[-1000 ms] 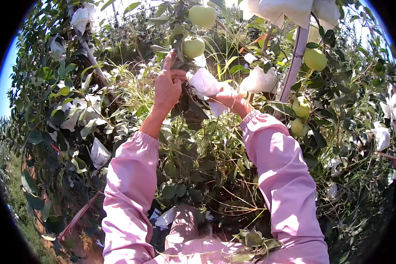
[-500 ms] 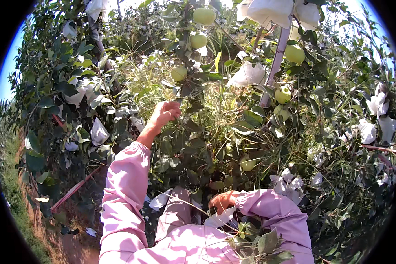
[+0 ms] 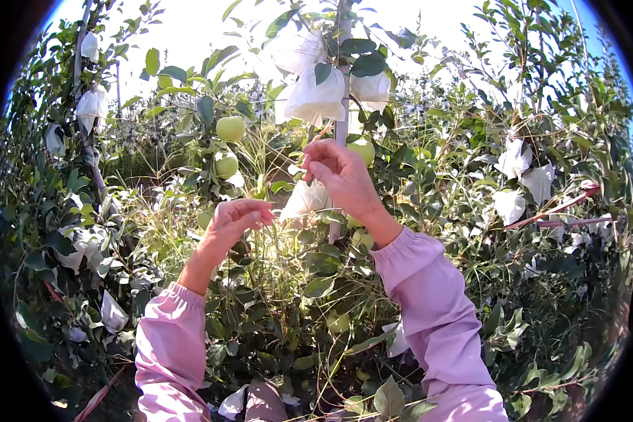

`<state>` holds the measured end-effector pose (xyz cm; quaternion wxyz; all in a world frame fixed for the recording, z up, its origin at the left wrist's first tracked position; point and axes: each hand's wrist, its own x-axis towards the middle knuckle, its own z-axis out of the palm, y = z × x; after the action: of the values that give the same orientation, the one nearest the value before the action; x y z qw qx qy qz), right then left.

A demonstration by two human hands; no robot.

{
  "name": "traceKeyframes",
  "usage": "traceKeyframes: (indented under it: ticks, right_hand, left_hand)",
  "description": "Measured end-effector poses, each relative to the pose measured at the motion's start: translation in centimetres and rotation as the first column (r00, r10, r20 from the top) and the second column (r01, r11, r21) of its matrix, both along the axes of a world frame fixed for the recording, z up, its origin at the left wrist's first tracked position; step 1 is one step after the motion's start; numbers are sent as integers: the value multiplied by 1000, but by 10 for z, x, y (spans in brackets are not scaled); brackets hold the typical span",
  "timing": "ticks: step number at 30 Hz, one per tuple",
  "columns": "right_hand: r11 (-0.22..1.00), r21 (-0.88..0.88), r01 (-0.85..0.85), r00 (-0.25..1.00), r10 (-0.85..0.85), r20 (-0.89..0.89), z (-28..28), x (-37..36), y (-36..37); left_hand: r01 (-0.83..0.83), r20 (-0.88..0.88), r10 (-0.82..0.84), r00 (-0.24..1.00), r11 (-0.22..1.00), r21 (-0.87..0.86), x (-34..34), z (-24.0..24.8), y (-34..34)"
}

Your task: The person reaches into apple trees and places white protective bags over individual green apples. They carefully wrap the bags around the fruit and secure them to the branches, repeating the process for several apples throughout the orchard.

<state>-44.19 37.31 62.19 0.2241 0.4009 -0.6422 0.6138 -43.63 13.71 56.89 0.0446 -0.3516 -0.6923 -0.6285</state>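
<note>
Both my hands are raised among apple branches, in light purple sleeves. My left hand (image 3: 238, 219) is left of centre, its fingers loosely bent and pointing right, the thumb a little apart; I see nothing in it. Higher and to the right, my right hand (image 3: 341, 176) is in front of the pole, its fingers curled with a gap to the thumb, nothing visible in them. A white bag (image 3: 306, 202) hangs just below and behind it. A green apple (image 3: 362, 150) shows partly behind that hand. Two more, an upper apple (image 3: 230, 129) and a lower apple (image 3: 226, 164), hang above my left hand.
White bags (image 3: 316, 95) hang at the top of the pole (image 3: 342, 60). More bags (image 3: 517, 158) hang among leaves on the right, near pink bands (image 3: 555, 211). Low down is another green apple (image 3: 337, 322). A leafy twig (image 3: 389, 399) lies close to my body.
My right hand has risen from near my lap to the pole. My left hand appears lower and further left, its fingers less closed. The view has tilted up and shifted right.
</note>
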Motion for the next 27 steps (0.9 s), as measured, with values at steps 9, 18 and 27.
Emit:
traceKeyframes:
  ticks: [9, 18, 27]
  right_hand:
    - [759, -1, 651, 576, -495, -651, 112, -81, 46]
    - [641, -84, 763, 453, -623, -637, 135, -133, 47]
    - [768, -164, 619, 722, -639, -264, 126, -140, 42]
  left_hand:
    - [-268, -351, 368, 861, 915, 302, -104, 151, 105]
    - [-546, -356, 694, 626, 716, 436, -132, 167, 130]
    - [-295, -174, 530, 830, 682, 669, -149, 149, 113]
